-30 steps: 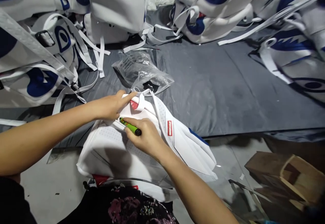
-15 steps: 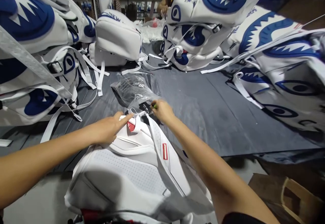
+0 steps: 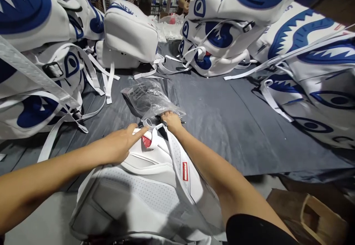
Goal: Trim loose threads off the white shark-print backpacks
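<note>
A white backpack (image 3: 149,189) lies in front of me with its dotted back panel up. A red-labelled shoulder strap (image 3: 177,156) runs along its right side. My left hand (image 3: 118,145) rests on the top end of the bag, its index finger stretched toward the white hanging loop (image 3: 154,136) and a red tag (image 3: 146,141). My right hand (image 3: 172,122) is closed by the strap's upper end, fingers curled down. A thin dark tip (image 3: 183,122) pokes out beside it; what the hand holds is hidden. Just beyond, touching the fingers, lies a clear plastic bag (image 3: 149,98).
Stacked white-and-blue backpacks stand at left (image 3: 24,67) and right (image 3: 213,34), with loose straps trailing over the grey table cover (image 3: 222,126). Another white backpack (image 3: 130,34) stands at the back. A cardboard box (image 3: 294,208) sits below the table edge. A person's arm (image 3: 184,0) shows behind.
My right hand has turned over, fingers now curled downward; the green object and black piece by it are mostly hidden. The left hand stays on the backpack. The view has shifted slightly.
</note>
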Tool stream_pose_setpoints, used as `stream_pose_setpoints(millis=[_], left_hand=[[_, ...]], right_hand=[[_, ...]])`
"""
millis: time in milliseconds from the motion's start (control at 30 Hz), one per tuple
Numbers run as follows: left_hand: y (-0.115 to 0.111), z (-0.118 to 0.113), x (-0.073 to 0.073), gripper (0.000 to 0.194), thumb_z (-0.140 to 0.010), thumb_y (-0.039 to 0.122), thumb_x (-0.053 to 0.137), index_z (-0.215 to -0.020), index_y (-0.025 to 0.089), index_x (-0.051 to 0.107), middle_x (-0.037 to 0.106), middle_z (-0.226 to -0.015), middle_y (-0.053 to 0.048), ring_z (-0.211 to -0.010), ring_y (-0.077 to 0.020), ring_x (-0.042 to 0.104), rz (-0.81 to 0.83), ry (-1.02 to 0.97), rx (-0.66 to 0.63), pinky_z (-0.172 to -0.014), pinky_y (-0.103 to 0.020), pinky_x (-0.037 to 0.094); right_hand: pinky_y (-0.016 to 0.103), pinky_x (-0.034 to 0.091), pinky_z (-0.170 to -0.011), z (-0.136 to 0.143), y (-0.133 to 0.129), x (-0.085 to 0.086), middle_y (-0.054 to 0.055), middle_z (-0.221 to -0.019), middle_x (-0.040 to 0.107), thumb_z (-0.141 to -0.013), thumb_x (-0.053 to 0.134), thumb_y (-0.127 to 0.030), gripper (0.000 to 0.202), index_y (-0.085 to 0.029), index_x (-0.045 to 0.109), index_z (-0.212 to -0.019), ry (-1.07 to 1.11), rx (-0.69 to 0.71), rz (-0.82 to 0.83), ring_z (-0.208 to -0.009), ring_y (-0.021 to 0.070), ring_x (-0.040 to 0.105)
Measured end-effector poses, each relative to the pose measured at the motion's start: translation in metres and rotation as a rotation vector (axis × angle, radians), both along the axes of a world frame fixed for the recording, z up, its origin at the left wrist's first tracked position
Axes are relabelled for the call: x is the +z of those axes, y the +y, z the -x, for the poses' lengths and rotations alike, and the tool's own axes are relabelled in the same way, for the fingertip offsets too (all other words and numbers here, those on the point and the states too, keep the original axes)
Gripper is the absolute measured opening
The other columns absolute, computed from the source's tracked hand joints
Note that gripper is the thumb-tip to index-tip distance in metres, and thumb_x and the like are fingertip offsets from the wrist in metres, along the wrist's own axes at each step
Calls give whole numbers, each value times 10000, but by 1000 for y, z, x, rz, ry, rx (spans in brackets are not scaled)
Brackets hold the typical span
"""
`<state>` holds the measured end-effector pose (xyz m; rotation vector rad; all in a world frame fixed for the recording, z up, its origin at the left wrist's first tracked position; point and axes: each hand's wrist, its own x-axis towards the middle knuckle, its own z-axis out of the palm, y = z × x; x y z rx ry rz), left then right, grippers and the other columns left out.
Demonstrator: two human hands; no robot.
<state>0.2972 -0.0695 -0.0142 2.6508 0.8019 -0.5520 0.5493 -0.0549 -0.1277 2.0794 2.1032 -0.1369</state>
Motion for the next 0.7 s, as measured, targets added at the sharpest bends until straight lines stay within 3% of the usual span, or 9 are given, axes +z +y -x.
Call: stream_pose_setpoints(millis=[200, 333, 433, 567, 700], left_hand=[[-1, 1, 4, 962, -806, 68, 539, -1617, 330, 94, 321, -1571, -177, -1100, -310, 677, 10, 19, 29, -915, -416, 553], [0, 2, 5, 948, -799, 72, 535, -1617, 319, 124, 329, -1567, -189, -1128, -333, 664, 18, -8, 25, -925, -435, 546], [0, 2, 5, 960, -780, 76, 546, -1615, 312, 136, 389, -1518, -198, -1107, -337, 671, 10, -28, 26, -901, -446, 553], [-4, 4, 8, 960, -778, 90, 561, -1615, 305, 142, 393, -1517, -191, -1128, -335, 663, -6, -17, 36, -894, -422, 552], [-9, 7, 9, 970, -781, 107, 562, -1617, 320, 118, 383, -1526, -163, -1126, -322, 661, -41, -26, 39, -861, -385, 554]], right_hand=[[280, 487, -799, -15, -12, 13, 118, -1066, 744, -894, 546, -146, 247, -174, 758, -1019, 162, -135, -112, -1001, 236, 677], [294, 477, -815, -22, -37, 29, 120, -1123, 723, -937, 473, -181, 296, -165, 738, -1069, 264, -316, -325, -1061, 238, 648], [288, 486, -754, -20, -56, 42, 103, -1012, 746, -932, 505, -235, 270, -151, 746, -1023, 375, -382, -417, -914, 216, 676], [264, 493, -683, -9, -86, 68, 67, -861, 750, -922, 536, -288, 259, -143, 737, -999, 512, -360, -529, -759, 183, 677], [294, 505, -726, 12, -131, 98, 74, -851, 744, -932, 535, -307, 227, -183, 723, -903, 630, -125, -850, -766, 190, 680]])
